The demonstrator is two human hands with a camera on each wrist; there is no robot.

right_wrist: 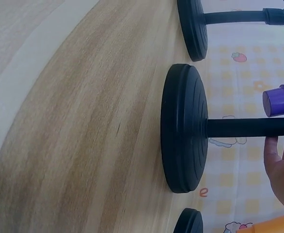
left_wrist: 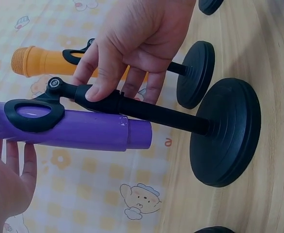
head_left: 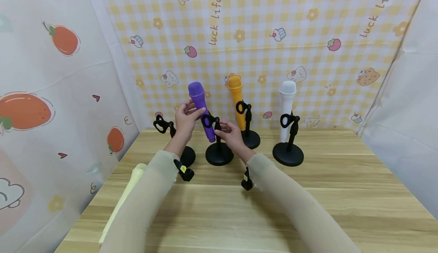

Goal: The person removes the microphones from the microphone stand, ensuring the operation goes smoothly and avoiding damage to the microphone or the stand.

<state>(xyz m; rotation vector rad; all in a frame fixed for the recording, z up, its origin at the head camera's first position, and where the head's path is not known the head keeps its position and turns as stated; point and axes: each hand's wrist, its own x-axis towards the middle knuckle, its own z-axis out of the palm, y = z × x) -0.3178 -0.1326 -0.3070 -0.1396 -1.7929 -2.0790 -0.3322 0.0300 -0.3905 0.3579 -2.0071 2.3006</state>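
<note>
The left hand [head_left: 186, 120] has its grip wrapped about the purple microphone [head_left: 199, 100], thumb across the front and fingers on the far side, leaving no slack between. The right hand [head_left: 233, 134] has its thumb and fingers pinched on the upright [left_wrist: 156, 114] of a black stand [head_left: 219, 155], just below the clip [left_wrist: 56, 109].

The relation that counts is between microphone and clip. The microphone lies on the left-hand side of the upright, its head pointing up and leftward, its foot down and rightward in the head view; in the left wrist view its long axis runs close to parallel with the upright. The clip's ring overlaps the lower body, but I cannot tell whether it is fully seated. The foot hangs apart from the stand's base, nearer the right hand than the head is.

Farther out, an orange microphone [head_left: 236, 89] stands with its own stand [head_left: 251, 141] behind the right hand, and a white microphone [head_left: 286, 99] with another [head_left: 289, 156] to the right. A bare-clipped stand [head_left: 189, 156] is partly behind the left forearm. A pale yellow microphone [head_left: 135, 174] lies on the worktop [head_left: 359, 192], beside the left sleeve [head_left: 150, 196].
</note>
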